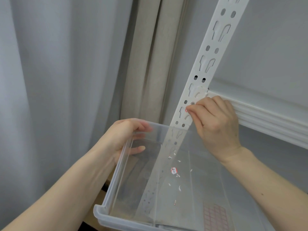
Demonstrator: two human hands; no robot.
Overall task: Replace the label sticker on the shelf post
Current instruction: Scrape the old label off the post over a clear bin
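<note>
- A person's right hand (215,120) works at a white slotted shelf post (206,64), its thumb and forefinger pinched together on the post's face, where a small red-and-white remnant of the old label sticker (186,110) shows just beyond the fingertips (189,108).
- The left hand (126,135) grips the far corner of a clear plastic bin (116,184), fingers curled over the rim and thumb against the wall, holding it directly under the right hand as a catch tray.
- Torn scraps (178,175) lie scattered on the bin's floor below the right wrist, among them a larger round piece (173,170) edged in red with a dark mark on it. That suggests most of the old label is already off and came away in bits rather than whole.
- What is left on the post looks like a sliver, so the removal stage appears close to finished but not yet done.
- A sheet of red-bordered blank labels (215,217) sits in the bin's near corner, under the right forearm. It seems untouched, and no new label is visible on the post.
- Judged from this, roughly the first half of the job is nearly complete: the last shred must be picked off, then a fresh label peeled from the sheet and pressed onto the post.
- A ribbed white shelf edge (260,119) runs off behind the right hand's knuckles; curtains (66,64) hang beyond the left hand.
</note>
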